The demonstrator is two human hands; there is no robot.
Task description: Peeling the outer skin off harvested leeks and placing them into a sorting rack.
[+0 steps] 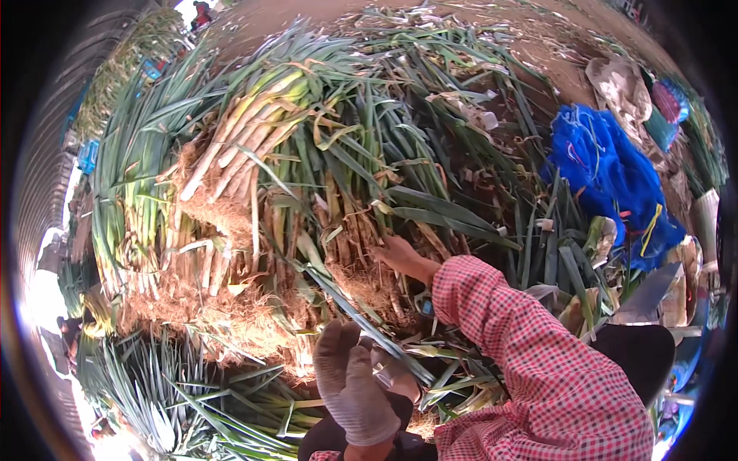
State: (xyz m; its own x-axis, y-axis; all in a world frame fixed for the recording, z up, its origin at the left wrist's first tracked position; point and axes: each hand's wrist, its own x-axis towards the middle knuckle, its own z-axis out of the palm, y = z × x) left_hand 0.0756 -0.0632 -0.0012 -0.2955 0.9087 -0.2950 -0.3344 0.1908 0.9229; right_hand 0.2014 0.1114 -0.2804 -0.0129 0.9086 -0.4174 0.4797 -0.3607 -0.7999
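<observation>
A large pile of long green onions [242, 138] with white stalks and shaggy roots [225, 216] lies before me. My right hand [402, 256], bare below a checked sleeve, reaches into the middle of the pile. Its fingertips touch thin brownish stalks [351, 230]; whether they grip any cannot be told. Nearer to me, my left hand [358, 383] is raised in a pale knitted glove, fingers curved and thumb apart, with nothing seen in it. A long green leaf [357, 314] slants down just beyond the glove.
On the right lies a blue mesh sack [611, 173], with a pale sack [620, 86] behind it. A broad metal blade [648, 294] stands near my right elbow. More onions [155, 386] lie at lower left. A person [200, 14] is far off at upper left.
</observation>
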